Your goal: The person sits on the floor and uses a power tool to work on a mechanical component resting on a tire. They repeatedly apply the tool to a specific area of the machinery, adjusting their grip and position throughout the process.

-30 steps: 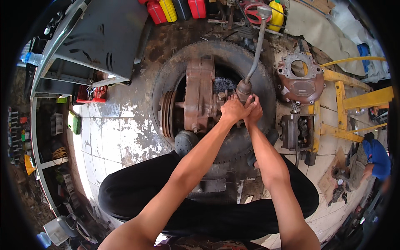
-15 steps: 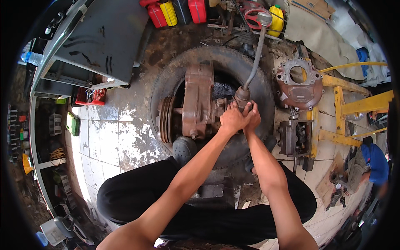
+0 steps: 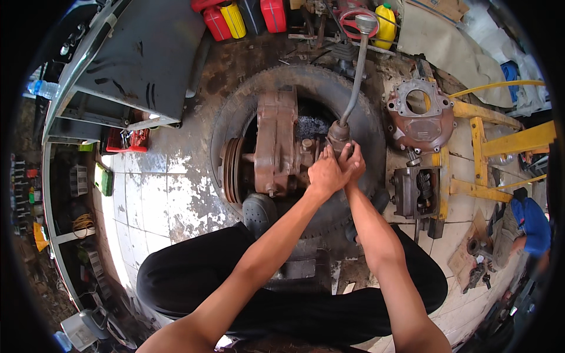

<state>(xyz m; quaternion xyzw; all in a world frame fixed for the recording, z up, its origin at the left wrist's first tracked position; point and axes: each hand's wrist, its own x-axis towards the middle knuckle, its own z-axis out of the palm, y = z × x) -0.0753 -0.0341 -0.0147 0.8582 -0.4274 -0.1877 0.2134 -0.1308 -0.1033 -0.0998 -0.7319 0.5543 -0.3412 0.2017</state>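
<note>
A brown, rusty gearbox (image 3: 275,141) lies inside a tyre (image 3: 235,112) on the floor before me. At its left end is a grooved pulley (image 3: 231,170). From its right end a long grey gear lever (image 3: 358,76) rises out of a rounded brown base (image 3: 339,132). My left hand (image 3: 326,175) and my right hand (image 3: 354,163) are close together, overlapping, at the near side of that base. Their fingers are bent against it, both hands closed on it. The palms and whatever lies under them are hidden.
Right of the tyre are a bell housing (image 3: 420,120), an opened gear casing (image 3: 416,191) and a yellow metal frame (image 3: 479,153). A person in blue (image 3: 532,226) is at the far right near loose parts. A grey cabinet (image 3: 138,59) stands left; jerrycans (image 3: 272,16) are at the back.
The whole view has shifted slightly to the left. My hands stay on the lever base with hardly any change of grip, and the gearbox lies as before.
</note>
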